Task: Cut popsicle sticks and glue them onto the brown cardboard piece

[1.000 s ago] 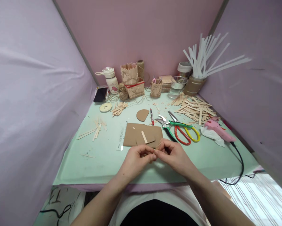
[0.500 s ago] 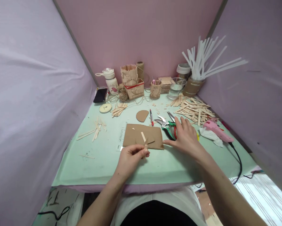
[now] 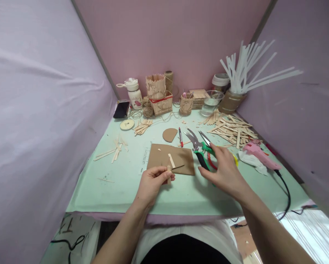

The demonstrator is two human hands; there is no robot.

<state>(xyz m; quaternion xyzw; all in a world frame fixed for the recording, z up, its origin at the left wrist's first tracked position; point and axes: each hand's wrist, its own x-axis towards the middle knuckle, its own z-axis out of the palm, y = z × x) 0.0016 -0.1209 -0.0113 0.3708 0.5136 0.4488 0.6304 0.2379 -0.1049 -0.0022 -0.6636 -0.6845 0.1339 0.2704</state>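
Note:
A short piece of wooden stick is pinched upright between the thumb and fingers of my left hand, just in front of the brown cardboard sheet. My right hand is around the green-and-black handles of the pruning shears, thumb on one side and fingers on the other. The shears' blades are spread and point away from me. Scissors with red handles lie partly behind that hand. On the cardboard are a pale stick piece and a thin dark strip.
Wooden sticks are heaped at the back right, near a pink glue gun with a cord. A red marker lies by a rounded cardboard piece. Along the back stand a bottle, stick-covered containers and a water bowl.
My right hand has closed around the shears' handles, and the shears have lifted and turned slightly. The stick piece in my left hand now stands more upright. The view has shifted slightly.

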